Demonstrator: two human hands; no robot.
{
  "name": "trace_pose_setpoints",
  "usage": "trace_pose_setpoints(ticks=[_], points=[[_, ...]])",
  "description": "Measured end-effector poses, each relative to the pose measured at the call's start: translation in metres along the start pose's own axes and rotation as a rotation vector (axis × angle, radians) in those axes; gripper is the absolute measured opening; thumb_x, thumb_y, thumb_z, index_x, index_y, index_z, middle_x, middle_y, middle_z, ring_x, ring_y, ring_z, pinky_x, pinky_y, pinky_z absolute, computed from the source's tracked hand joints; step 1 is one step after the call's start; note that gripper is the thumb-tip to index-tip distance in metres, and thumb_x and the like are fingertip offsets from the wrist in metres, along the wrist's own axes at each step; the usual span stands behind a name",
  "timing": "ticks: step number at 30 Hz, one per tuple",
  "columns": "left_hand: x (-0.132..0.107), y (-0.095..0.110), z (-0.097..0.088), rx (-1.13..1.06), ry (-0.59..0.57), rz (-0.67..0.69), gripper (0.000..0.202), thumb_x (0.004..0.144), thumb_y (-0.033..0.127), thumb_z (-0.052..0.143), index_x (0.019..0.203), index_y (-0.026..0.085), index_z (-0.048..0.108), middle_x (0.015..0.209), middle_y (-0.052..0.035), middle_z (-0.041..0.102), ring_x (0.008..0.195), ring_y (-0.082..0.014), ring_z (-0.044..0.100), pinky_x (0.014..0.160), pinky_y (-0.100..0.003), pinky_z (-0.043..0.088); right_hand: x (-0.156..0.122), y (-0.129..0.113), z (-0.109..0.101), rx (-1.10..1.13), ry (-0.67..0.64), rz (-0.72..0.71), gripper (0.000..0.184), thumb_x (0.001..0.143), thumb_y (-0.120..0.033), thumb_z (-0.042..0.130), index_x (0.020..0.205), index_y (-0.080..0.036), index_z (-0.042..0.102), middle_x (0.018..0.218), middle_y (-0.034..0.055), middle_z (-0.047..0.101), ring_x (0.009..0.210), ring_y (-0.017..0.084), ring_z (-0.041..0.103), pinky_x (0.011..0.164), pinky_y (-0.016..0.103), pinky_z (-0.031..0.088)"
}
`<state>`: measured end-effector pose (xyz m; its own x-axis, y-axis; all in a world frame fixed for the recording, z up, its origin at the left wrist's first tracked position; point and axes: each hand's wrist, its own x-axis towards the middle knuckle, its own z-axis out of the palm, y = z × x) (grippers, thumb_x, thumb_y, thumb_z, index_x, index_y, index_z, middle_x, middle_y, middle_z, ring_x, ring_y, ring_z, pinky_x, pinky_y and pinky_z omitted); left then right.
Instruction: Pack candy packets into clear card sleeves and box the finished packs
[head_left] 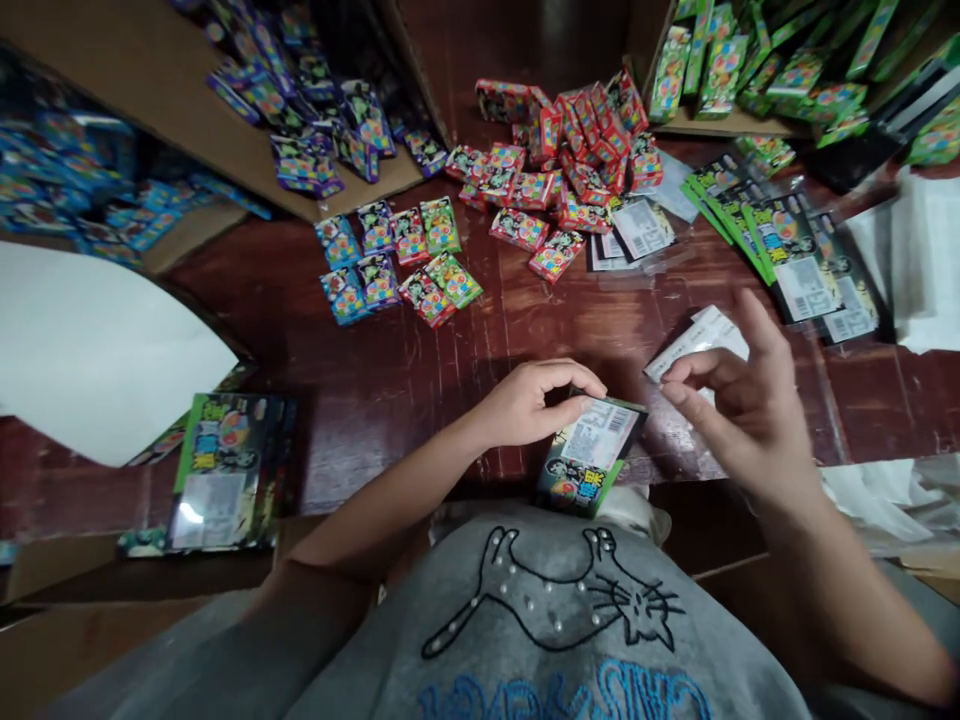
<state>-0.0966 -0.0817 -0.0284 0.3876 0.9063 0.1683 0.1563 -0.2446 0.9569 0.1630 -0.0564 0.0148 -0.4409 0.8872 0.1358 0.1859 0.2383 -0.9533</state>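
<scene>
My left hand [536, 402] is closed on the upper edge of a black and green printed packet [583, 478], with its thumb on the front. A white printed label with a barcode covers part of the packet, which lies tilted at the table's front edge. To the right, my right hand [761, 420] is raised with thumb and forefinger pinched together. Whatever may be between those fingertips is too small to make out. A folded white printed strip [694, 340] lies on the table just behind the fingers.
Small boxes stand in rows [390, 262] on the table [480, 370]. Red boxes [555, 170] are heaped behind. Cartons hold blue [97, 190], purple [300, 110] and green boxes [750, 70]. Labelled packets lie right [795, 250] and left [225, 460], beside a white sheet [97, 350].
</scene>
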Motion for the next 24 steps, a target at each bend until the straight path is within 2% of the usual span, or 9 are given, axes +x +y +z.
trace_pose_setpoints(ticks=[2,4,6,8,12,15,19,21,24], points=[[-0.003,0.002,0.0,0.012,0.011,-0.032,0.012,0.097,0.021,0.066,0.105,0.019,0.076,0.107,-0.0075,0.081,0.099,-0.0176,0.076,0.093,-0.034,0.059,0.017,-0.009,-0.007,0.038,-0.177,0.086,0.079,0.099,-0.034,0.072,0.166,-0.04,0.031,0.094,0.0013,0.068,0.084,0.019,0.068,0.077,0.036,0.062],[-0.006,0.003,0.001,0.029,0.037,-0.055,0.013,0.096,0.021,0.066,0.105,0.018,0.076,0.106,-0.0074,0.081,0.098,-0.0177,0.076,0.092,-0.033,0.058,0.03,-0.014,-0.007,0.054,-0.361,0.132,0.074,0.1,-0.037,0.07,0.164,-0.035,0.034,0.093,0.0008,0.068,0.083,0.017,0.068,0.073,0.033,0.06],[-0.009,0.004,0.001,0.046,0.065,-0.078,0.015,0.095,0.021,0.066,0.105,0.018,0.077,0.106,-0.0072,0.082,0.097,-0.018,0.077,0.09,-0.033,0.058,0.036,-0.013,-0.001,0.043,-0.453,0.119,0.077,0.099,-0.038,0.071,0.165,-0.033,0.032,0.095,0.0005,0.068,0.085,0.016,0.068,0.073,0.031,0.06],[-0.011,0.005,0.002,0.056,0.081,-0.103,0.016,0.095,0.021,0.066,0.105,0.018,0.078,0.107,-0.0065,0.082,0.097,-0.0178,0.077,0.088,-0.032,0.058,0.037,-0.007,0.007,0.007,-0.477,0.083,0.082,0.099,-0.035,0.071,0.167,-0.032,0.025,0.095,0.0001,0.067,0.085,0.015,0.067,0.074,0.031,0.059],[-0.013,0.006,0.004,0.037,0.088,-0.144,0.017,0.095,0.022,0.067,0.106,0.019,0.079,0.105,-0.0053,0.083,0.095,-0.017,0.078,0.088,-0.031,0.059,0.03,0.006,0.02,-0.134,-0.428,0.032,0.086,0.099,-0.032,0.068,0.169,-0.028,0.018,0.094,0.0007,0.065,0.076,0.015,0.063,0.065,0.03,0.056],[-0.013,0.005,0.004,0.018,0.077,-0.181,0.016,0.094,0.022,0.069,0.106,0.02,0.079,0.105,-0.0056,0.083,0.092,-0.0169,0.077,0.086,-0.031,0.06,0.022,0.009,0.024,-0.314,-0.304,-0.041,0.091,0.099,-0.037,0.069,0.171,-0.027,0.013,0.099,0.0043,0.068,0.075,0.019,0.062,0.066,0.036,0.055],[-0.015,0.005,0.003,-0.044,0.061,-0.187,0.017,0.094,0.023,0.069,0.107,0.018,0.077,0.104,-0.0066,0.082,0.09,-0.0165,0.077,0.084,-0.03,0.06,0.008,0.003,0.026,-0.624,-0.131,-0.216,0.09,0.099,-0.036,0.069,0.171,-0.031,0.014,0.098,0.0039,0.075,0.082,0.025,0.065,0.087,0.052,0.053],[-0.017,0.005,0.004,-0.098,0.067,-0.177,0.017,0.094,0.024,0.069,0.107,0.016,0.076,0.104,-0.0077,0.082,0.091,-0.0164,0.076,0.085,-0.031,0.06,0.001,0.002,0.027,-0.705,-0.128,-0.277,0.089,0.102,-0.03,0.065,0.172,-0.034,0.011,0.097,0.0018,0.078,0.086,0.026,0.067,0.096,0.056,0.047],[-0.02,0.008,0.009,-0.153,0.087,-0.168,0.017,0.093,0.025,0.069,0.105,0.014,0.073,0.104,-0.0097,0.08,0.093,-0.0171,0.076,0.087,-0.032,0.059,-0.005,0.005,0.031,-0.698,-0.149,-0.281,0.091,0.103,-0.028,0.063,0.173,-0.034,0.005,0.101,0.0017,0.08,0.092,0.028,0.068,0.101,0.056,0.044]])
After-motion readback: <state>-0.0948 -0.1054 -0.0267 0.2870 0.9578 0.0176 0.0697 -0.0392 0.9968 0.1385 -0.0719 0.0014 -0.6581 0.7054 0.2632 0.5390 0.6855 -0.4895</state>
